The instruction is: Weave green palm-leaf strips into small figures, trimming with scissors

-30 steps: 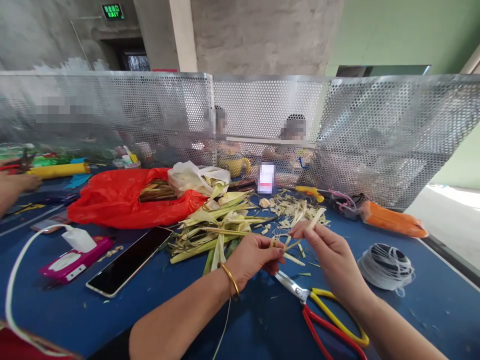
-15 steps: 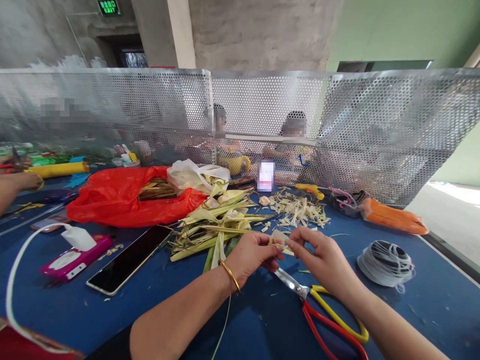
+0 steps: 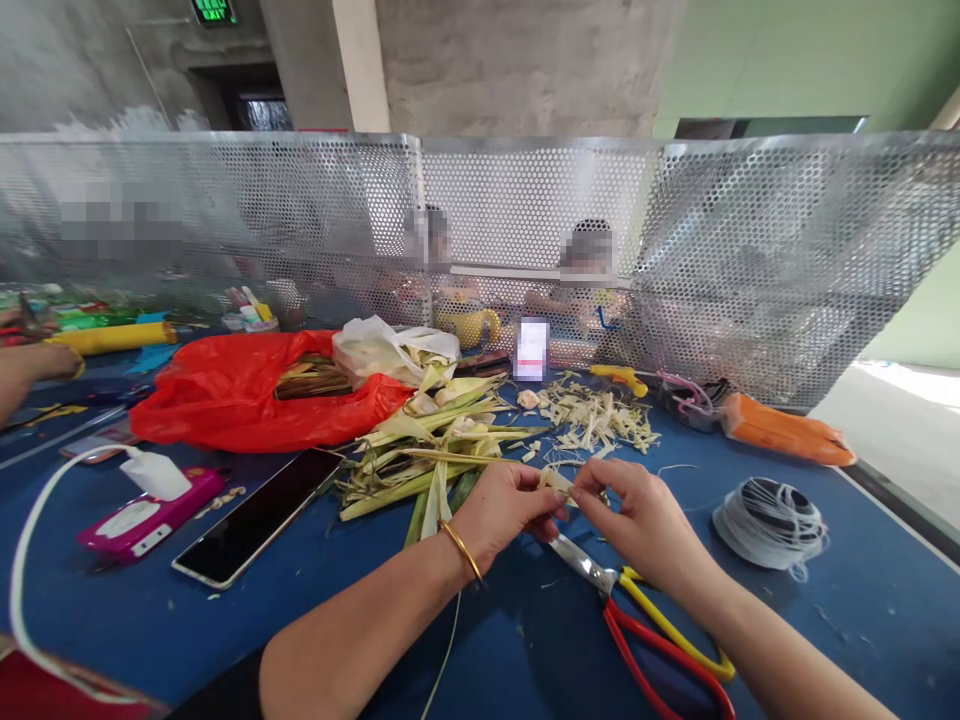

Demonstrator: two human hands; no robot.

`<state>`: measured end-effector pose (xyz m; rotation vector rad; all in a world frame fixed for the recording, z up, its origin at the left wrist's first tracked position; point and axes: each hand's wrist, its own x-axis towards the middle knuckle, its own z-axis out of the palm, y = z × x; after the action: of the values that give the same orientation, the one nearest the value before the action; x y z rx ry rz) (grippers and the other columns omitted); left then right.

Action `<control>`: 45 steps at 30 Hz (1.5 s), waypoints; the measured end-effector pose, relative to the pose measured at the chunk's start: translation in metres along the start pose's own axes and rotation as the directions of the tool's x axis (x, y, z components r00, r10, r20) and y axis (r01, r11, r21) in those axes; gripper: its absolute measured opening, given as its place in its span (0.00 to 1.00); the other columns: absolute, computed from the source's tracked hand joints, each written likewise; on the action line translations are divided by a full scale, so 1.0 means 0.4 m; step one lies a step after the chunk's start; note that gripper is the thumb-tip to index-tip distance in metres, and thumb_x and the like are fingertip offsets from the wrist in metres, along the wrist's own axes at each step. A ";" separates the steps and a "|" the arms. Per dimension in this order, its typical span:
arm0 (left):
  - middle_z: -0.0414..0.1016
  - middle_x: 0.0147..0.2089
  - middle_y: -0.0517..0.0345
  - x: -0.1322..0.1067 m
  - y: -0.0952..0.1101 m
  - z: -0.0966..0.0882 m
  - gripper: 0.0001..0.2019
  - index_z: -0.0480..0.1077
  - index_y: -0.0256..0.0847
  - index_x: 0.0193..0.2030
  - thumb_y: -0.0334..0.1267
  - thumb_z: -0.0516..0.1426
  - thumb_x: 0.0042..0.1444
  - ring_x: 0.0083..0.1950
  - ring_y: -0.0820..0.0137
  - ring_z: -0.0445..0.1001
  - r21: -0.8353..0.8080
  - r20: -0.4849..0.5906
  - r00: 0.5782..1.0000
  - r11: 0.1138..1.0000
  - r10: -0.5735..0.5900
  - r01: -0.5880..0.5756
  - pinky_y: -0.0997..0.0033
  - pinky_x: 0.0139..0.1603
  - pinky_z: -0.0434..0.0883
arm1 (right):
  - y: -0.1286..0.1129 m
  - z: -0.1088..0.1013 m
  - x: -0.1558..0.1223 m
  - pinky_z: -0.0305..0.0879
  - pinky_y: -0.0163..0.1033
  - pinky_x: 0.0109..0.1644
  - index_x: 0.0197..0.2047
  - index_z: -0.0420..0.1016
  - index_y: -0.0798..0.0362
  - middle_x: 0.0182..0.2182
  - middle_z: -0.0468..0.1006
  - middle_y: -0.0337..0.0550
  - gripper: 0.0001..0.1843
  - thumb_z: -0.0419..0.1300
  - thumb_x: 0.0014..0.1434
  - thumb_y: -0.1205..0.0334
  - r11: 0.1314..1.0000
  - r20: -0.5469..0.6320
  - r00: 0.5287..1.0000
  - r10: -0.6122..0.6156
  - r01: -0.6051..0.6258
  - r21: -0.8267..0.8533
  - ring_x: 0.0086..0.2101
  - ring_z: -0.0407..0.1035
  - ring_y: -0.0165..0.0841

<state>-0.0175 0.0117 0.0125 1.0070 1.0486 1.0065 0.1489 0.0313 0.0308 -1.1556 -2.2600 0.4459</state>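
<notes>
My left hand [image 3: 525, 500], with a gold bangle at its wrist, pinches a small pale husk piece [image 3: 553, 482], seemingly corn husk. The fingers of my right hand [image 3: 626, 500] are closed at the right end of that same piece; they partly hide it. Under both hands lie scissors [image 3: 589, 568] with one red and one yellow handle, their tips hidden by my left hand. Beyond my left hand spreads a heap of long green and pale leaves [image 3: 427, 455]. A pile of thin husk shreds [image 3: 600, 415] is just past my right hand.
To the left are a red plastic bag [image 3: 217, 390], a dark phone [image 3: 259, 515] and a magenta box [image 3: 154, 515] with a white cable. A string spool [image 3: 771, 525] and an orange packet [image 3: 787, 430] sit right. A perforated metal screen [image 3: 525, 200] stands behind; another person's hand [image 3: 26, 375] shows far left.
The right fingers have shifted slightly and curled in more at the husk piece. My left hand keeps its hold in nearly the same place. The view has tilted a little.
</notes>
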 end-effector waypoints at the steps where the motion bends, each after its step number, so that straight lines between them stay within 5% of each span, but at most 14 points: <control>1: 0.74 0.24 0.58 0.000 -0.002 0.002 0.09 0.74 0.33 0.28 0.38 0.63 0.41 0.20 0.76 0.68 0.001 -0.003 1.000 1.000 -0.003 0.003 0.76 0.24 0.67 | 0.000 0.005 -0.001 0.57 0.35 0.36 0.24 0.68 0.50 0.23 0.73 0.35 0.10 0.54 0.57 0.64 1.000 -0.011 1.000 -0.006 0.006 -0.012 0.28 0.66 0.31; 6: 0.74 0.23 0.59 0.002 -0.018 0.016 0.04 0.74 0.34 0.26 0.33 0.60 0.42 0.20 0.76 0.68 0.008 -0.040 0.999 0.999 -0.037 0.037 0.76 0.25 0.68 | 0.000 0.032 -0.010 0.58 0.38 0.40 0.26 0.69 0.50 0.24 0.75 0.37 0.12 0.55 0.61 0.58 0.999 -0.050 0.999 0.009 -0.010 -0.037 0.30 0.67 0.33; 11: 0.70 0.19 0.62 -0.002 -0.026 0.021 0.04 0.73 0.36 0.23 0.32 0.58 0.44 0.20 0.76 0.66 0.155 -0.027 0.999 0.987 0.036 -0.031 0.76 0.25 0.65 | 0.000 0.038 -0.011 0.58 0.39 0.41 0.38 0.71 0.47 0.25 0.76 0.36 0.09 0.53 0.63 0.55 0.999 -0.024 1.000 0.010 -0.011 -0.050 0.32 0.68 0.35; 17: 0.68 0.17 0.63 -0.012 -0.032 0.029 0.06 0.71 0.37 0.19 0.28 0.54 0.42 0.20 0.74 0.67 0.272 0.033 0.997 0.960 0.067 -0.074 0.75 0.25 0.65 | -0.006 0.026 -0.004 0.56 0.39 0.41 0.28 0.71 0.49 0.27 0.76 0.38 0.10 0.56 0.61 0.58 0.990 -0.038 0.992 -0.122 0.118 -0.083 0.30 0.68 0.32; 23: 0.72 0.23 0.60 -0.015 -0.046 0.033 0.04 0.72 0.36 0.23 0.30 0.56 0.42 0.22 0.74 0.69 0.241 0.157 0.987 0.969 0.013 -0.051 0.74 0.27 0.68 | -0.004 0.023 0.004 0.55 0.33 0.28 0.23 0.64 0.51 0.21 0.68 0.34 0.12 0.56 0.58 0.59 0.968 -0.014 0.994 0.107 -0.101 0.229 0.24 0.62 0.29; 28: 0.74 0.26 0.58 -0.018 -0.054 0.032 0.06 0.75 0.35 0.27 0.35 0.59 0.44 0.23 0.74 0.70 0.246 0.290 0.954 0.969 -0.072 -0.002 0.73 0.29 0.69 | 0.018 0.023 0.015 0.58 0.34 0.27 0.25 0.62 0.50 0.18 0.68 0.32 0.15 0.53 0.61 0.53 0.899 -0.117 0.964 0.239 -0.175 0.402 0.21 0.61 0.28; 34: 0.74 0.25 0.58 -0.024 -0.045 0.034 0.10 0.76 0.34 0.29 0.39 0.63 0.43 0.23 0.75 0.69 0.227 0.339 0.933 0.973 -0.123 0.046 0.74 0.29 0.68 | 0.026 0.017 0.029 0.65 0.35 0.27 0.29 0.63 0.51 0.25 0.79 0.40 0.15 0.58 0.57 0.49 0.657 -0.047 0.911 0.410 -0.259 0.708 0.22 0.72 0.31; 38: 0.74 0.25 0.58 -0.026 -0.040 0.030 0.14 0.77 0.34 0.35 0.41 0.64 0.43 0.23 0.75 0.69 0.203 0.365 0.922 0.977 -0.133 0.061 0.73 0.29 0.69 | 0.012 0.015 0.024 0.70 0.40 0.34 0.30 0.63 0.49 0.30 0.82 0.42 0.15 0.60 0.55 0.48 0.581 -0.015 0.917 0.400 -0.241 0.778 0.29 0.76 0.36; 45: 0.72 0.24 0.58 -0.024 -0.039 0.021 0.16 0.75 0.34 0.31 0.47 0.65 0.44 0.22 0.75 0.68 0.151 0.302 0.948 0.987 -0.101 0.058 0.73 0.28 0.69 | 0.007 0.032 0.022 0.72 0.44 0.42 0.29 0.62 0.48 0.26 0.77 0.36 0.17 0.62 0.53 0.46 0.577 -0.069 0.934 0.352 -0.158 0.801 0.33 0.77 0.38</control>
<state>-0.0087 -0.0023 0.0010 1.1848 0.8997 0.6880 0.1389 0.0396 0.0220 -0.9620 -1.3926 1.2237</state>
